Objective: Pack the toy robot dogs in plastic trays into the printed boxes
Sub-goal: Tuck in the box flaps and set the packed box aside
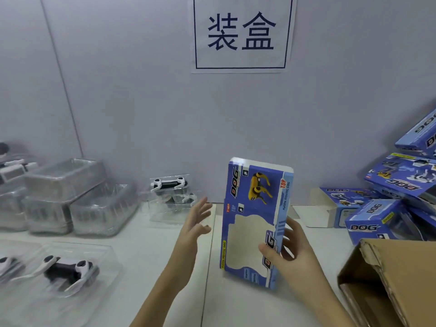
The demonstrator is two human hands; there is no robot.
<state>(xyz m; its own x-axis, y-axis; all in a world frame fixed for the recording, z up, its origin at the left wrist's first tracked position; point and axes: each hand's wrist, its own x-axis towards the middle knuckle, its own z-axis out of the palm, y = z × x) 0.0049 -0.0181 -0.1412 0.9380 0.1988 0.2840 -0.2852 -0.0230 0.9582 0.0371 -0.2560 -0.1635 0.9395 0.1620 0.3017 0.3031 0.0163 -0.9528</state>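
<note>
My right hand [286,250] pinches a flat blue box [254,223] mid-frame above the white table [146,244]; my left hand [197,223] is spread. A grey wall [141,102] carries a sign [241,34] at top.

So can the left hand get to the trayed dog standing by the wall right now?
Probably yes. The left hand is open and empty, with bare table between it and the trayed dog; the right hand holds the flat box off to the side.

flat blue box [256,220] upright, trayed dog [68,270] lying left
</note>
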